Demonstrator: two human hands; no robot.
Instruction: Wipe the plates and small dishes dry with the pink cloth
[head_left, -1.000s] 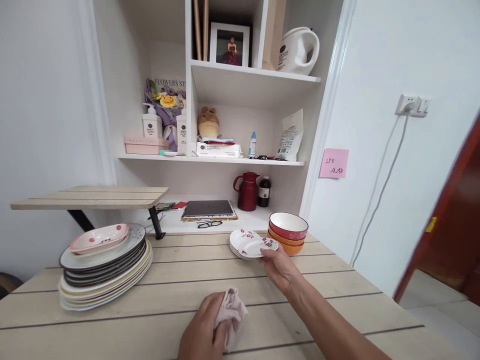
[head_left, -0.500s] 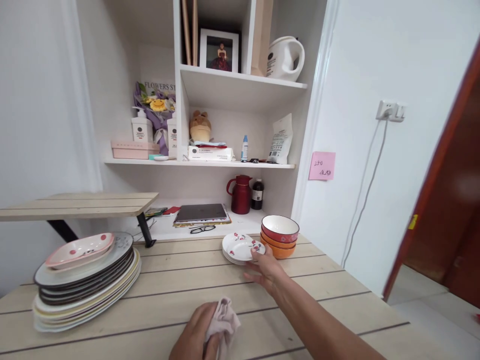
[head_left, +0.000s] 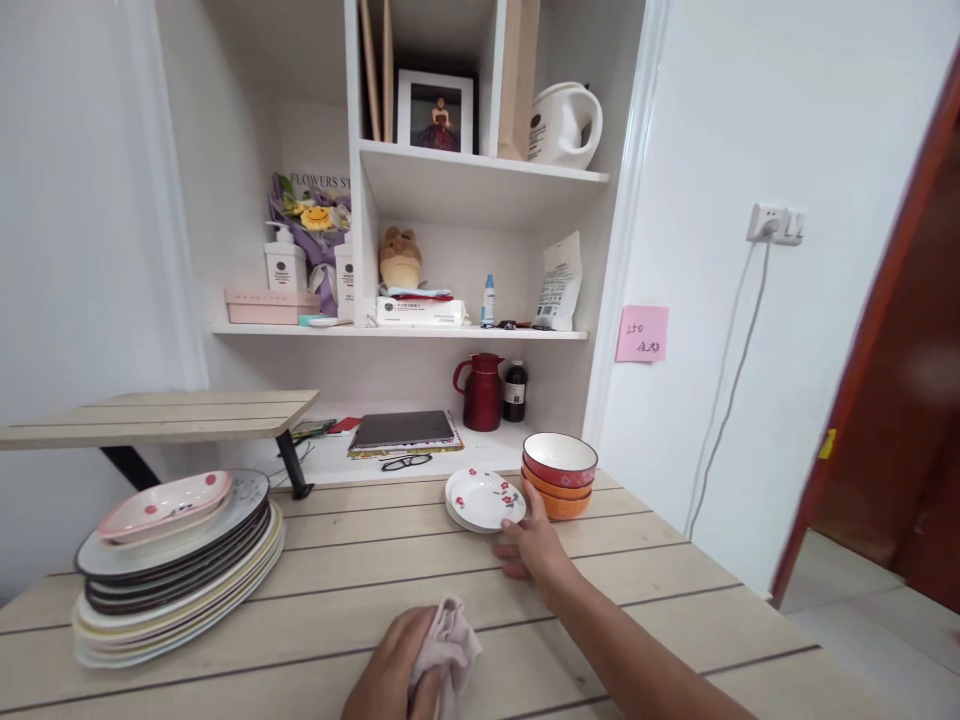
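Note:
My left hand (head_left: 394, 665) is closed around a crumpled pale pink cloth (head_left: 448, 645) near the front of the table. Farther off, my right hand (head_left: 534, 540) is at the right edge of a small stack of white plates with red flowers (head_left: 486, 500). Its fingers are spread, and the index finger lies between the plates and the bowls. Whether the fingertips still touch the top plate is hard to see. Just right of the plates stands a stack of bowls (head_left: 559, 475), a red one with a white inside on top of orange ones.
A tall stack of large plates (head_left: 180, 590) stands at left, topped by a pink-rimmed oval dish (head_left: 165, 508). Behind it is a wooden riser (head_left: 165, 415) on black legs. Glasses (head_left: 406, 462), a laptop (head_left: 401, 429), a red jug (head_left: 482, 392) and a dark bottle (head_left: 514, 392) sit at the back.
The top flowered plate has moved left and now lies more squarely on its stack. My right hand's fingers have loosened and spread at its edge. My left hand keeps the cloth in place.

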